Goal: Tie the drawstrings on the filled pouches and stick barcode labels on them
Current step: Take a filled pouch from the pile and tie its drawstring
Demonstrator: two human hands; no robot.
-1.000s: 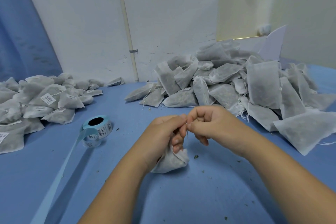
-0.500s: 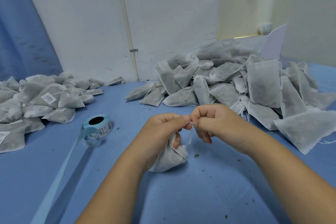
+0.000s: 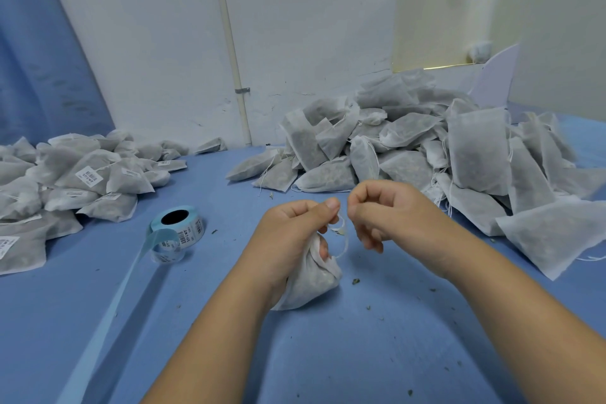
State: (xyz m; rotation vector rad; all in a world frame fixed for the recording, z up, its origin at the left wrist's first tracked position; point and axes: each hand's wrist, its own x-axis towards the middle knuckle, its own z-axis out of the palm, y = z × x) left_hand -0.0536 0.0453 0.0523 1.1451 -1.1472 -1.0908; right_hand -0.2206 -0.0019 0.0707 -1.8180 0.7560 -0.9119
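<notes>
Pouches (image 3: 91, 174), labelled with white barcode stickers, lie heaped at far left on the blue table (image 3: 360, 354); their thin fabric shows dark dried plant matter inside. Beside this heap a label roll (image 3: 178, 229) rests on its side, and its blue backing strip (image 3: 108, 315) trails toward the near edge. At centre one filled pouch (image 3: 311, 285) rests on the table under the left hand (image 3: 288, 239), neck gathered. At right, an unlabelled heap (image 3: 410, 147) of the same filled bags leans against the wall, strings loose. Compared with half a second earlier, the hands, then thumb to thumb, stand slightly apart, and a loop of drawstring (image 3: 342, 233) hangs open between them. Left hand: lower fingers curl round the pouch neck, thumb and forefinger pinch the string. Right hand (image 3: 387, 213): thumb and forefinger close on the string's other end, remaining fingers curled loosely, clear of the pouch.
</notes>
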